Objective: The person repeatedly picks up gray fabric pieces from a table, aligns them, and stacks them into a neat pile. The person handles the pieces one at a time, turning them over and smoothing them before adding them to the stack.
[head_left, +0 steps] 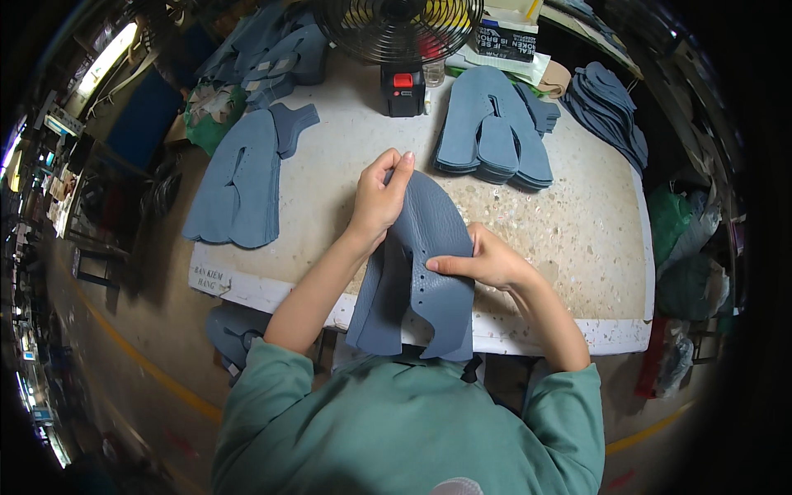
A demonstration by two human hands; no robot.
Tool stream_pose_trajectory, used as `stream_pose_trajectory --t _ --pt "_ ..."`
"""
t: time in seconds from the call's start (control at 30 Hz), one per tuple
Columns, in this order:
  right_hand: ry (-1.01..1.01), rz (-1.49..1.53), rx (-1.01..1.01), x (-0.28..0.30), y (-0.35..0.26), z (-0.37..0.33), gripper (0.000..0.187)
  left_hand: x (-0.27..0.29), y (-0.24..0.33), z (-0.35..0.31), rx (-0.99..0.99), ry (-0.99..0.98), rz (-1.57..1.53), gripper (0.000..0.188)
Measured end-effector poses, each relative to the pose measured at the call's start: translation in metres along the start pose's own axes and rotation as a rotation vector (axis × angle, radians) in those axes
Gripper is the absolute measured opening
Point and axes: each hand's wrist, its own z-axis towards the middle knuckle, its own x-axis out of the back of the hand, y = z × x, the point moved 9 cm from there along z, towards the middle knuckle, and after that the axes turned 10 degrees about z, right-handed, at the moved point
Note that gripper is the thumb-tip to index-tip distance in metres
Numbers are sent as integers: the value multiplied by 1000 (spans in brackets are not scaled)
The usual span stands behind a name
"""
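A blue-grey leather shoe upper (443, 223), grained on the side facing me, hangs between my hands over the table's near edge. It has a curved top, a row of small punched holes and two legs split by a slot. My left hand (379, 198) is closed on its top edge, thumb pointing up. On its right edge my right hand (491, 257) grips it, the thumb lying flat across the front near the holes and the fingers hidden behind. Behind the piece, at its lower left, a second layer of leather shows; whether it is a separate piece I cannot tell.
Stacks of similar cut uppers lie at the left (235, 186), the back right (487, 124) and the far right edge (609, 115). More pieces (285, 62) pile up at the back left beside a green bag (213, 115). A black fan (403, 87) stands at the back of the white table (338, 132).
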Motion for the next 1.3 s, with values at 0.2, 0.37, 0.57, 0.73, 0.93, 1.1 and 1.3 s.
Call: stream_pose_trajectory --t 0.2,0.37,0.57,0.73,0.93,1.1,1.3 --pt "-34 56 -35 -12 20 -28 30 6 -3 5 11 5 16 36" --pt "-85 3 11 -22 33 -51 50 9 -2 7 27 4 7 35" --pt "-120 87 22 -34 45 -78 61 9 -6 9 69 -3 32 34" --pt "-261 185 -143 -44 41 -101 28 9 -20 13 116 -16 7 34" --pt "-618 28 212 -59 -23 -118 13 -3 -54 22 282 -76 -9 27" --pt "189 -442 273 20 -45 -77 16 -42 -67 3 286 -452 217 37" --pt "517 -493 520 78 -50 -3 21 -62 -46 -12 89 -607 -39 29"
